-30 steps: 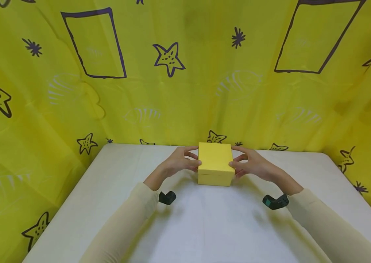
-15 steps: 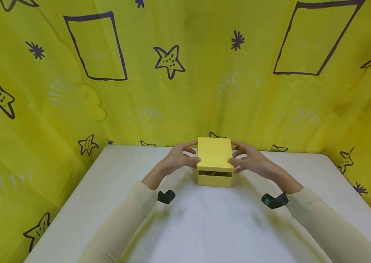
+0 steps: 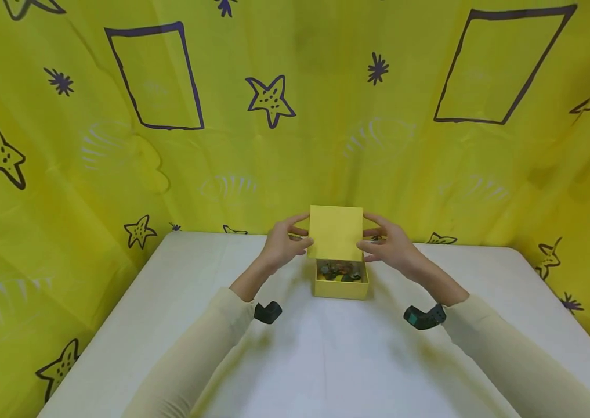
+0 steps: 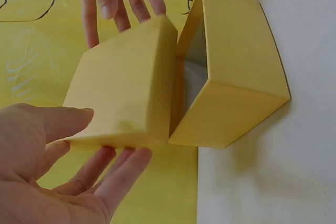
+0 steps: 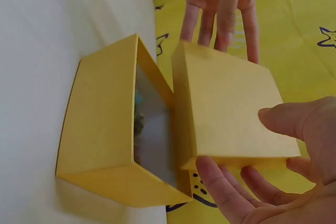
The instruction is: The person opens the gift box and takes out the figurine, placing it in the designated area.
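Yellow lid point(image 3: 335, 232) between your hands, you reach across the white table point(image 3: 321, 360), your pale sleeves point(image 3: 195, 348) and dark wrist devices point(image 3: 267, 312) closest. Ahead of them sits the yellow box point(image 3: 340, 290), upright and uncovered, with small mixed-coloured items point(image 3: 340, 271) inside, too small to tell apart. Above the box's far part the lid is tilted, outer face toward you, so the opening lies below it and on your side; whether its lower edge touches the rim can't be told. Your left hand point(image 3: 279, 245) and right hand point(image 3: 394, 247) hold it from opposite sides, thumbs on the face, fingers along the side walls. Neither hand is clearly nearer; the lid looks almost square, without an obvious long axis. Behind hangs the yellow curtain point(image 3: 321, 162).
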### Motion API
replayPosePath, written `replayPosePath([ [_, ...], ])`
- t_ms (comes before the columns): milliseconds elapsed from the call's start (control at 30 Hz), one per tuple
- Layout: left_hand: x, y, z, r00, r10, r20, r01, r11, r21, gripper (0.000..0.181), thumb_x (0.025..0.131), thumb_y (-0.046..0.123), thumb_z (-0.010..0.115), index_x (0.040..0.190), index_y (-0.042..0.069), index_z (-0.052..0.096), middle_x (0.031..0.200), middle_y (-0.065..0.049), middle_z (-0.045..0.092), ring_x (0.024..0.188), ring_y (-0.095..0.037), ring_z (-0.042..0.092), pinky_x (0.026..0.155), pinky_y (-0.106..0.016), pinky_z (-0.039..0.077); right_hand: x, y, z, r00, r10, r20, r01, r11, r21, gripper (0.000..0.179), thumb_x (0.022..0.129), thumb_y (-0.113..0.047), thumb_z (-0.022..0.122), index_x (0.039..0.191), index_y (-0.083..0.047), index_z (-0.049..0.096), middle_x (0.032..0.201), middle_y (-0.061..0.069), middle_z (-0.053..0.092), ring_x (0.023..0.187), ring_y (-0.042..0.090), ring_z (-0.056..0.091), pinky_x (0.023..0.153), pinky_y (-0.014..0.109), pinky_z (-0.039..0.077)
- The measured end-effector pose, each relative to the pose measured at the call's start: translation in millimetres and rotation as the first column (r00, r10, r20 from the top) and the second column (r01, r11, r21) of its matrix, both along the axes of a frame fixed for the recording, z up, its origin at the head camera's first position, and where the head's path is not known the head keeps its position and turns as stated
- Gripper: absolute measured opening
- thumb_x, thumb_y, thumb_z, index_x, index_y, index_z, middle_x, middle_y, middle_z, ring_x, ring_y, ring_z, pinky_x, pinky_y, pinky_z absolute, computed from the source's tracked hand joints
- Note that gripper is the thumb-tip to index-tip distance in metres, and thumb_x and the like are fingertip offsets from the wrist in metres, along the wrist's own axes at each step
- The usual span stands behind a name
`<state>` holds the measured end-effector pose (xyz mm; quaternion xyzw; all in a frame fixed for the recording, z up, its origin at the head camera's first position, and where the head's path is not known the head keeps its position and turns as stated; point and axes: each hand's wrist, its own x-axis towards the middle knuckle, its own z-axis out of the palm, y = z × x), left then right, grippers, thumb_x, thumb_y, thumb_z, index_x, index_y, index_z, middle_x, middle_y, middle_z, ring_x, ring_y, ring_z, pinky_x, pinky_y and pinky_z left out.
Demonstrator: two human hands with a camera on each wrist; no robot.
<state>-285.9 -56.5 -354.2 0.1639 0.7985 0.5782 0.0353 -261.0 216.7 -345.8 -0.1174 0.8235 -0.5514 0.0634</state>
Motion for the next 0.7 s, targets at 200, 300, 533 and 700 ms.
replayPosePath([
  [200, -0.7, 0.0, 0.2, 0.998, 0.068, -0.009, -0.068, 0.997, 0.037, 0.057, 0.1, 0.015, 0.07, 0.153, 0.017, 0.05, 0.13, -0.022, 0.065, 0.11, -0.035, 0.07, 0.079, -0.047, 0.064, -1.2, -8.7, -1.0, 0.999, -0.046, 0.008, 0.047, 0.994, -0.094, 0.072, 0.103, -0.015, 0.065, 0.162, -0.008, 0.024, 0.15, 0.03, 0.043, 0.129, 0.046, 0.055, 0.095, 0.05, 0.057],
  [300, -0.1, -0.8, -0.9, 0.997, 0.07, 0.021, -0.071, 0.995, 0.071, 0.058, 0.102, 0.019, 0.067, 0.155, 0.017, 0.045, 0.138, -0.021, 0.061, 0.112, -0.038, 0.069, 0.075, -0.049, 0.064, -1.1, -13.8, -3.0, 0.997, -0.075, 0.008, 0.075, 0.987, -0.14, 0.066, 0.104, -0.018, 0.064, 0.159, -0.006, 0.029, 0.151, 0.027, 0.043, 0.132, 0.045, 0.053, 0.097, 0.05, 0.056],
  [533, 1.1, -0.2, -2.3, 0.996, 0.049, 0.075, -0.057, 0.993, 0.107, 0.063, 0.106, 0.03, 0.059, 0.162, 0.015, 0.033, 0.148, -0.021, 0.051, 0.117, -0.043, 0.065, 0.078, -0.05, 0.063, -3.0, -23.5, -10.8, 0.99, -0.142, -0.018, 0.137, 0.974, -0.181, 0.069, 0.104, -0.025, 0.064, 0.16, -0.008, 0.026, 0.152, 0.027, 0.041, 0.131, 0.045, 0.053, 0.096, 0.041, 0.058],
  [700, -0.5, 1.6, -2.5, 0.992, 0.063, 0.105, -0.078, 0.987, 0.143, 0.058, 0.108, 0.039, 0.054, 0.158, 0.015, 0.041, 0.15, -0.023, 0.047, 0.123, -0.047, 0.06, 0.078, -0.048, 0.064, -3.4, -26.2, -12.9, 0.986, -0.167, -0.024, 0.16, 0.97, -0.185, 0.07, 0.105, -0.033, 0.061, 0.162, -0.013, 0.026, 0.151, 0.025, 0.044, 0.131, 0.043, 0.054, 0.095, 0.039, 0.058],
])
